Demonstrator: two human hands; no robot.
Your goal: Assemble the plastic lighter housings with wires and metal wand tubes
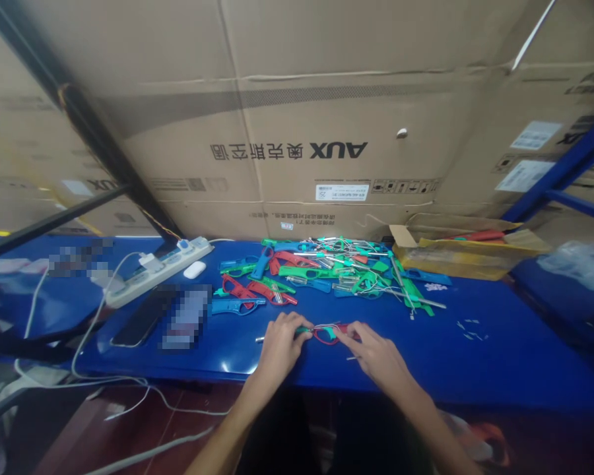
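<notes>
in the head view, at the lower centre of the frame, a red casing [343, 328] of smooth plastic, with a rounded loop and thin wires along its top, lies between both hands above a glossy blue tabletop [505, 349]. the left hand [283, 340] pinches its left end, thumb against fingertips, near a green bit; the right hand [373, 346] is closed with bent fingers on its right end. a ribbed metal tip [260, 340] shows just left of the left hand.

at mid-frame sprawls a tangled pile [321, 267] of hard plastic shells in red, green and blue, mixed with slim metal rods and loose wires. at centre right, an open cardboard box [450, 262] banded with yellow tape holds red pieces [485, 235]. flat, creased brown cardboard [287, 105] with upside-down print fills the upper frame.
</notes>
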